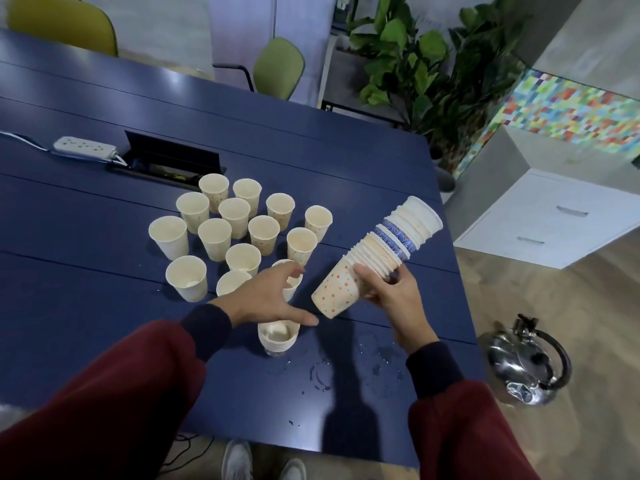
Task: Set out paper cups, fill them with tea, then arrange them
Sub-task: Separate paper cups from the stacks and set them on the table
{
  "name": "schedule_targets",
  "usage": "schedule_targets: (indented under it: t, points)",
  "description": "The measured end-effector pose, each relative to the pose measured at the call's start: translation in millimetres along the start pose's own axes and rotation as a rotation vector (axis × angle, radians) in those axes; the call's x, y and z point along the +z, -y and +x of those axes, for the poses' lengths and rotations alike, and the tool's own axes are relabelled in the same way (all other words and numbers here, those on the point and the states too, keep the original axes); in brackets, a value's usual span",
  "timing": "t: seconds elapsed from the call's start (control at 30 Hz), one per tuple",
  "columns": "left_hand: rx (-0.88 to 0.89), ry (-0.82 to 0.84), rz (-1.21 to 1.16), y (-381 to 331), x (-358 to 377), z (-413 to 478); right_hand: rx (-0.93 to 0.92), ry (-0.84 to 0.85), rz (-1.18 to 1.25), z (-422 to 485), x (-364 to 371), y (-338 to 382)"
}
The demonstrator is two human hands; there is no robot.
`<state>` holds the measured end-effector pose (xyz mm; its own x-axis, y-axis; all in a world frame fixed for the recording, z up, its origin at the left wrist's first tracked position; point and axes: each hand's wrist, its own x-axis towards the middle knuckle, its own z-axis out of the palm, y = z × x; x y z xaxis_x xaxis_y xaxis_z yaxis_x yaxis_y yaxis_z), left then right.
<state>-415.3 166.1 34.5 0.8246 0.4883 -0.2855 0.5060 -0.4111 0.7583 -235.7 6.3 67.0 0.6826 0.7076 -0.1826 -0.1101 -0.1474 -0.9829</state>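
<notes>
Only the head view to go on. The right hand [391, 296] had its fingers wrapped round the stack of cups [377, 258], gripping it near the bottom end. The whole stack leaned out toward the far right, over the tabletop [104, 220]. That was my main worry: with a grip that low on a stack that long, the upper cups could slide off and roll off the edge.

The left hand [273, 299] was spread flat with relaxed fingers and held nothing. It sat right above the nearest set-out cups [239, 230] and a short nested pile [278, 336] at the front. I couldn't tell whether it actually touched any of them. Empty paper cups weigh nothing, so one careless sweep could topple a few.

There were also water rings [322, 372] on the tabletop near the front, so bottoms could go soggy there. The power strip [83, 147] lay at the back left, behind the cups, which looked bad once tea went in. The kettle [530, 365] was down on the floor to the right, easy to kick.
</notes>
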Motion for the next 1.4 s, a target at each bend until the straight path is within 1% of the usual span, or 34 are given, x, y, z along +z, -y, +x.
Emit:
schedule_targets:
  t: [0.1, 0.2, 0.3, 0.37, 0.5, 0.57, 0.63, 0.7, 0.77, 0.83, 0.87, 0.97, 1.07, 1.13, 1.27, 1.33, 1.4]
  points:
    - [0.051, -0.002, -0.101, -18, -7, 4, 0.035, 0.043, 0.006, 1, 9, 3]
    - [0.091, -0.025, -0.384, -35, -8, 11, 0.06, 0.128, -0.017, -1, 19, 3]
    - [0.084, -0.072, -0.655, -53, -9, 22, 0.077, 0.216, -0.032, -4, 30, 1]
    - [0.105, -0.061, -0.77, -58, -9, 30, 0.067, 0.257, -0.098, -3, 36, 0]
    - [0.12, -0.085, -0.906, -60, -6, 36, -0.003, 0.327, -0.259, 0, 33, 3]
    - [0.137, -0.106, -0.921, -58, -3, 41, 0.006, 0.288, -0.308, 1, 24, 10]
    - [0.161, -0.126, -0.843, -55, 2, 48, -0.022, 0.146, -0.383, 5, 12, 18]
    - [0.168, -0.11, -0.758, -55, 7, 54, -0.094, -0.033, -0.443, 11, 0, 24]
    - [0.186, -0.075, -0.749, -61, 12, 60, -0.224, -0.131, -0.483, 20, -10, 33]
    - [0.219, -0.055, -0.731, -71, 14, 66, -0.338, -0.153, -0.512, 30, -16, 43]
    - [0.235, -0.045, -0.714, -76, 14, 69, -0.366, -0.153, -0.521, 34, -19, 48]
    - [0.27, 0.002, -0.691, -86, 14, 76, -0.372, -0.103, -0.497, 43, -27, 60]
    - [0.255, 0.047, -0.704, -92, 9, 84, -0.368, -0.035, -0.432, 58, -37, 71]
    - [0.233, 0.056, -0.703, -88, 5, 90, -0.381, -0.079, -0.379, 73, -41, 73]
    - [0.128, 0.001, -0.726, -72, -3, 91, -0.378, -0.29, -0.254, 99, -51, 68]
    - [0.075, -0.037, -0.763, -62, -9, 93, -0.362, -0.323, -0.328, 108, -53, 58]
    - [0.054, -0.063, -0.811, -55, -18, 95, -0.279, -0.255, -0.504, 116, -50, 41]
